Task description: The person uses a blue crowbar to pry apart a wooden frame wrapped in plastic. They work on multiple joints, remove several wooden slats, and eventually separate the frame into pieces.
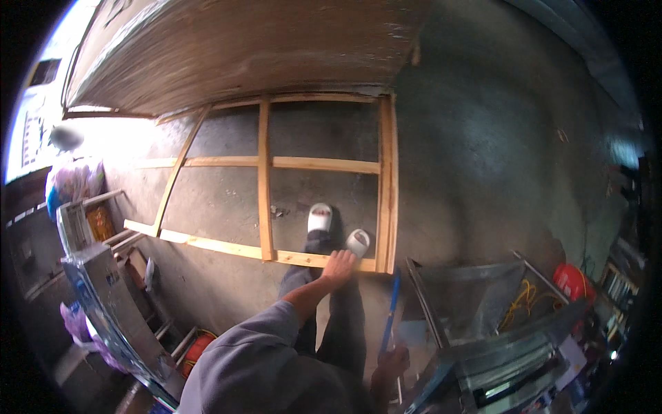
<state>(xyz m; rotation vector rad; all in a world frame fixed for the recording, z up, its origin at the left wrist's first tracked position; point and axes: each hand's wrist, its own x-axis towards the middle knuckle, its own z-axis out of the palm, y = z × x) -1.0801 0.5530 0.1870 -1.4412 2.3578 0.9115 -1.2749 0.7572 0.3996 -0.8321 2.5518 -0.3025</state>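
A large frame of pale wooden strips (pixel 264 186) spans the space in front of my legs, with crosspieces dividing it into several openings. My left hand (pixel 338 268) grips its near rail, close to the near right corner, fingers wrapped over the wood. Low on the right, in shadow, my right hand (pixel 392 364) is closed at the lower end of a long thin blue bar (pixel 391 310). The bar's upper tip comes close to the frame's corner; its exact kind is unclear. My feet in white sandals (pixel 319 217) show inside the frame's near right opening.
A big brown panel (pixel 255 52) stands along the frame's far side. Metal ladder-like pieces (pixel 114 290) lie at left beside plastic bags (pixel 76 181). On the right are a dark metal-edged stand (pixel 469 290), a yellow cord (pixel 520 303) and a red round object (pixel 571 283). Grey concrete floor (pixel 476 172) extends right.
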